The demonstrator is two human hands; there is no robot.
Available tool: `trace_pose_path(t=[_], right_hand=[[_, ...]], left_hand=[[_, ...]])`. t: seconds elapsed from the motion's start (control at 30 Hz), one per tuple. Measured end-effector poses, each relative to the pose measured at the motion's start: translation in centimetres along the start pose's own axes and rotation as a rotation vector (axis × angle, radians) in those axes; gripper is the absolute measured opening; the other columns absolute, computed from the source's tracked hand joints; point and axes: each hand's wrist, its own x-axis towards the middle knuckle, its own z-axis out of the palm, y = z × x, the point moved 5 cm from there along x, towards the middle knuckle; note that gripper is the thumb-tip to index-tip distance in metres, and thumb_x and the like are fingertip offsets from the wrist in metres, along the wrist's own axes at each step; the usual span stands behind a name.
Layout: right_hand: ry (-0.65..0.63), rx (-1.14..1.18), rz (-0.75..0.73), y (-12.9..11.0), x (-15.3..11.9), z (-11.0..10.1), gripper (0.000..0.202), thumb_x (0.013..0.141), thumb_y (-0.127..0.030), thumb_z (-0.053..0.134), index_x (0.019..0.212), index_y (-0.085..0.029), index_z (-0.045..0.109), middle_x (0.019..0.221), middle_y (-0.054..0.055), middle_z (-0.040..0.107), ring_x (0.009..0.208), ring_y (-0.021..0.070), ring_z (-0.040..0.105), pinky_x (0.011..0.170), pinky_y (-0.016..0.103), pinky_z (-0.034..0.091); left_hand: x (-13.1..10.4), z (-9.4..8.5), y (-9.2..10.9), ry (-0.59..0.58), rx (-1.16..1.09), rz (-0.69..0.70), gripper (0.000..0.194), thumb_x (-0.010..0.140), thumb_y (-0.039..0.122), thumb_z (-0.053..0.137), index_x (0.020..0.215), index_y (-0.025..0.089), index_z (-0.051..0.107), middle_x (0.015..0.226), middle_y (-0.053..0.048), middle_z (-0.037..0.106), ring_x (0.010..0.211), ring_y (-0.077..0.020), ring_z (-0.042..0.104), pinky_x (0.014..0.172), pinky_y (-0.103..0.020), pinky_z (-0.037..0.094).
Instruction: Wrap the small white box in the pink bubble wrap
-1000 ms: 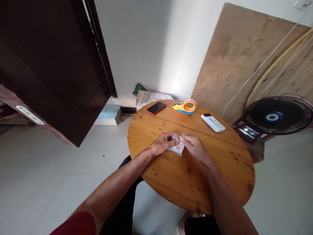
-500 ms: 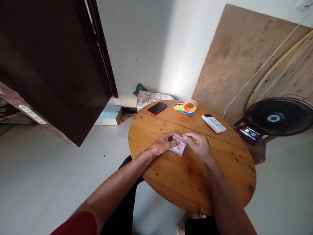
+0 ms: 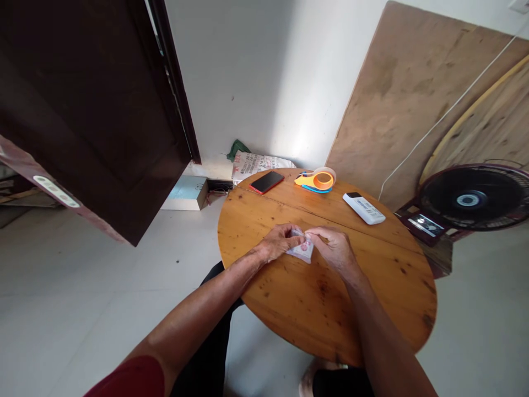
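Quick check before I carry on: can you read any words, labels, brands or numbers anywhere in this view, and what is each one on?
None can be read.
Small packet pinched by left hand and right hand: pink and red print, too small.
Remote control: dark label lines, blurred.
Sack on the floor behind the table: red and dark print, too small.
Strip at left: dark marks, unreadable.
Phone, tape dispenser: no text visible.

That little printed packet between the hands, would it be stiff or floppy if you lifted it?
The small packet is probably floppy: it looks thin and flat on the round table. It likely weighs little, since the left hand and right hand work it with fingertips only. Lying flat, it should slide rather than roll.
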Motion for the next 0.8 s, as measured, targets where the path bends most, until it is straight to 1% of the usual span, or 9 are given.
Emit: trace_pose_path(t=[0.1, 0.2, 0.37, 0.57, 0.7, 0.8], right_hand=[[-0.035, -0.013, -0.052, -0.1, 0.1, 0.2, 0.026, 0.090, -0.027, 0.050, 0.083, -0.025, 0.074, 0.080, 0.002, 0.073, 0.074, 0.0188, 0.067, 0.071, 0.031, 0.048], [-0.050, -0.044, -0.089, 0.0, 0.1, 0.4, 0.024, 0.090, -0.027, 0.051, 0.089, -0.026, 0.075, 0.087, 0.002, 0.074, 0.080, 0.0199, 0.068, 0.075, 0.033, 0.049], [-0.024, -0.166, -0.135, -0.2, -0.2, 0.4, 0.024, 0.090, -0.026, 0.051, 0.099, -0.028, 0.073, 0.098, 0.002, 0.074, 0.092, 0.0213, 0.067, 0.083, 0.037, 0.046], [0.020, -0.241, -0.179, -1.5, -0.3, 0.2, 0.022, 0.091, -0.029, 0.053, 0.098, -0.025, 0.073, 0.105, 0.004, 0.073, 0.091, 0.0197, 0.067, 0.085, 0.038, 0.046], [-0.004, -0.299, -0.206, -1.7, -0.3, 0.6, 0.024, 0.088, -0.033, 0.057, 0.105, -0.026, 0.072, 0.117, 0.006, 0.067, 0.102, 0.0236, 0.064, 0.091, 0.041, 0.046], [-0.022, -0.336, -0.206, -1.2, -0.4, 0.9, 0.032, 0.084, -0.036, 0.061, 0.113, -0.026, 0.069, 0.127, 0.009, 0.060, 0.111, 0.0272, 0.059, 0.094, 0.045, 0.046]], left_hand=[[-0.1, 0.0, 0.4, 0.037, -0.009, -0.001, 0.040, 0.063, 0.043, 0.074, 0.087, 0.014, 0.061, 0.073, 0.002, 0.058, 0.060, -0.0083, 0.049, 0.056, -0.020, 0.036], [-0.2, -0.1, 0.5, 0.059, -0.046, -0.010, 0.040, 0.061, 0.044, 0.074, 0.084, 0.013, 0.062, 0.070, 0.003, 0.057, 0.058, -0.0079, 0.048, 0.056, -0.021, 0.035], [0.0, -0.4, 0.2, 0.095, -0.139, -0.033, 0.041, 0.060, 0.045, 0.076, 0.082, 0.013, 0.063, 0.068, 0.002, 0.060, 0.058, -0.0092, 0.050, 0.058, -0.022, 0.036], [0.3, -0.8, 0.1, 0.126, -0.224, -0.024, 0.040, 0.059, 0.045, 0.077, 0.079, 0.012, 0.065, 0.065, -0.001, 0.062, 0.058, -0.0112, 0.053, 0.058, -0.023, 0.038], [0.4, -1.3, 0.1, 0.185, -0.270, -0.016, 0.038, 0.057, 0.043, 0.078, 0.078, 0.013, 0.065, 0.063, -0.001, 0.061, 0.056, -0.0112, 0.054, 0.056, -0.022, 0.039], [0.3, -1.6, 0.2, 0.238, -0.301, -0.025, 0.039, 0.056, 0.042, 0.079, 0.080, 0.013, 0.065, 0.064, -0.001, 0.063, 0.055, -0.0108, 0.054, 0.054, -0.022, 0.039]])
